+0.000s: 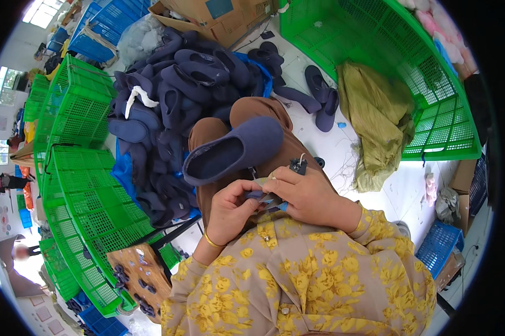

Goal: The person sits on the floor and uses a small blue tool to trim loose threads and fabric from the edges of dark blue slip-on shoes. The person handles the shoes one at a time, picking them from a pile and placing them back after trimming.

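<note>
We saw the left hand (pixel 230 210) and the right hand (pixel 308 193) brought together above the lap, fingertips nearly meeting. The right fingers were curled tightly around a small tool, its metal blade (pixel 270 201) showing below them, toward the left hand; a dark piece (pixel 298 166) with a pale strand stuck up above those same fingers, and we could not tell whether it belonged to the tool. The left fingers were pinched around a small bluish bit (pixel 255 195), mostly hidden by them. Just beyond the fingers, a dark blue shoe (pixel 235 150) lay across the brown trousers (pixel 205 134), its opening facing up and its toe pointing away to the right. Farther ahead and to the left of the fingers we saw a heap of similar shoes (pixel 168 106), with a white scrap (pixel 141 99) on top. Ahead and to their right lay an olive cloth (pixel 373 120), beside a green crate (pixel 381 33). Well to their left, behind the left wrist, was a wooden board (pixel 133 266).
</note>
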The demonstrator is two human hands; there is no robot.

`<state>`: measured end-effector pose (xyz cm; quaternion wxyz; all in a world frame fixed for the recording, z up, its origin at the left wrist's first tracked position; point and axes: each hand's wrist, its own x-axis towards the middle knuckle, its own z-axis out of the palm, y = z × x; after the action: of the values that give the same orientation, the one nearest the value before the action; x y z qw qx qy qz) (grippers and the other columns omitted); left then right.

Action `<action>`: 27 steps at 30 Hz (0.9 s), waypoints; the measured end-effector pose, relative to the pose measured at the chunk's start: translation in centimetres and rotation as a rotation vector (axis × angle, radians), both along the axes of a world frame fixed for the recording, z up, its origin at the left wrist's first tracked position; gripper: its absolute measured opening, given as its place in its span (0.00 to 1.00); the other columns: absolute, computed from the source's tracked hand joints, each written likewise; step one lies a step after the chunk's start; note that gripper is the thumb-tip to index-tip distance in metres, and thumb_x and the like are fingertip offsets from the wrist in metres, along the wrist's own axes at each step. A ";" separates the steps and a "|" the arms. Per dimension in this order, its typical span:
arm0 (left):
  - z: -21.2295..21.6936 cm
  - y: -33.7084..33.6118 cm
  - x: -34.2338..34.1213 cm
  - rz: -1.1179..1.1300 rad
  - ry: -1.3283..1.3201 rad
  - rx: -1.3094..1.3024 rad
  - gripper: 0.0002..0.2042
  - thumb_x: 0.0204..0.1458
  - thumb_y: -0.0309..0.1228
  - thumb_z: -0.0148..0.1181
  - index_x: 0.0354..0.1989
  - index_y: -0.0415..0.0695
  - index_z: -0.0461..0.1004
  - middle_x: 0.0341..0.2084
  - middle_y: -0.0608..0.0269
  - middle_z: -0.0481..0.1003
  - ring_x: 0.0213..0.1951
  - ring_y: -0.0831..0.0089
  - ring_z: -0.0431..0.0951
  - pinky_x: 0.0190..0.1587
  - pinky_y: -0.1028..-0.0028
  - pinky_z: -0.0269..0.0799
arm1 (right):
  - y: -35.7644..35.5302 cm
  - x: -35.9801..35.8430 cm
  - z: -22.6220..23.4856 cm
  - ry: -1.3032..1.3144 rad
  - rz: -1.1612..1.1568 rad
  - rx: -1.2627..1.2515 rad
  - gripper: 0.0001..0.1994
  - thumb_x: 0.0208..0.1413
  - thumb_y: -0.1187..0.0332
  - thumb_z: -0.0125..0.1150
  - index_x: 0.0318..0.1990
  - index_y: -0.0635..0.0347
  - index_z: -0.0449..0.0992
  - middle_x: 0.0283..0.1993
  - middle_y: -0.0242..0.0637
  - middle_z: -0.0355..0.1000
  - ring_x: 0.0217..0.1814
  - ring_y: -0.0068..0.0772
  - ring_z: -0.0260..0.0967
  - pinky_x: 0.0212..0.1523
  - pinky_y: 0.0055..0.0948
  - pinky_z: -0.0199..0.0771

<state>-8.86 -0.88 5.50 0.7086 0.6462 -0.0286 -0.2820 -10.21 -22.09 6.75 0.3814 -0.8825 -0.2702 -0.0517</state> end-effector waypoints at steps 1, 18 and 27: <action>0.2 -0.1 0.1 0.003 -0.007 -0.008 0.08 0.56 0.18 0.56 0.44 0.36 0.74 0.36 0.67 0.77 0.36 0.83 0.77 0.40 0.82 0.75 | 0.1 0.0 0.0 -0.008 -0.004 -0.002 0.15 0.42 0.75 0.64 0.40 0.55 0.73 0.38 0.30 0.68 0.30 0.39 0.70 0.29 0.34 0.69; 1.3 -1.4 1.6 0.025 -0.016 0.041 0.06 0.59 0.22 0.57 0.42 0.36 0.75 0.28 0.65 0.78 0.29 0.83 0.78 0.33 0.83 0.74 | -0.7 1.5 5.0 0.726 -0.117 1.191 0.08 0.63 0.70 0.52 0.48 0.53 0.68 0.28 0.29 0.70 0.19 0.21 0.62 0.18 0.20 0.55; 1.9 2.6 4.9 0.121 -0.073 0.103 0.06 0.60 0.28 0.58 0.33 0.39 0.72 0.18 0.69 0.74 0.19 0.85 0.72 0.24 0.85 0.70 | -30.2 -3.3 6.7 -0.083 -0.910 1.217 0.16 0.65 0.73 0.48 0.59 0.68 0.65 0.31 0.29 0.62 0.32 0.22 0.61 0.47 0.25 0.71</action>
<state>-4.01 1.74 7.35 0.6885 0.6923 -0.0008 -0.2161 -13.46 -52.28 13.41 0.7313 -0.5383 0.1826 -0.3768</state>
